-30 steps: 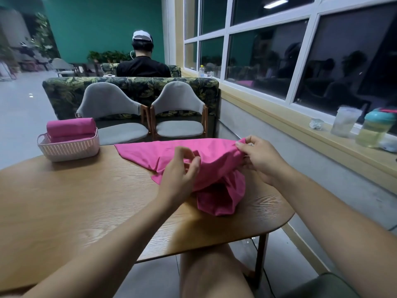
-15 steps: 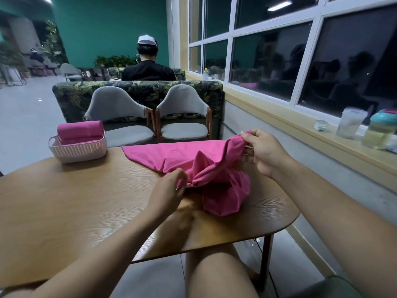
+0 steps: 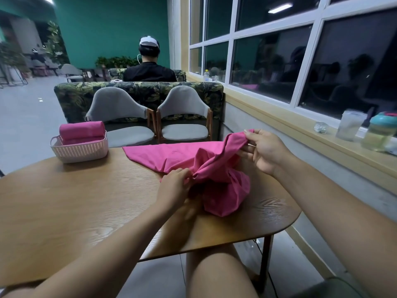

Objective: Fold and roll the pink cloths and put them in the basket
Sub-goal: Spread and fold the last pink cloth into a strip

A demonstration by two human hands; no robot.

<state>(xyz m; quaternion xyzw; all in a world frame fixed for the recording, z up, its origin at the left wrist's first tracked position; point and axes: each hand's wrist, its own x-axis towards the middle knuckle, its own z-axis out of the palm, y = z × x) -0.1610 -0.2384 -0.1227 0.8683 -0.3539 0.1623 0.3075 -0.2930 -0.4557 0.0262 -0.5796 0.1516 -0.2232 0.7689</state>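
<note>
While the pink cloth [image 3: 184, 155] lies bunched on the right part of the wooden table [image 3: 75, 203], near the centre of the frame, both hands hold it; the left hand [image 3: 174, 187], just below centre, sits low against the tabletop with its fingers curled into a gather of fabric, pinching it; the right hand [image 3: 265, 152], right of centre, is raised above the table and pinches a corner of the cloth between thumb and fingers, so the fabric slopes down toward the left hand; part of the cloth spreads flat toward the table's far edge, and a crumpled lobe rests on the table below the right hand. At the left of the frame, near the table's far edge, stands a pale basket [image 3: 79, 150], well apart from both hands; a rolled pink cloth [image 3: 81, 130] lies in it, rising above the rim. Behind the table stand two grey chairs [image 3: 182, 117]; at upper centre a person in black [image 3: 149, 72] sits facing away; at the right edge a clear cup [image 3: 350, 125] and a teal-capped bottle [image 3: 380, 132] stand on the windowsill [image 3: 279, 123].
</note>
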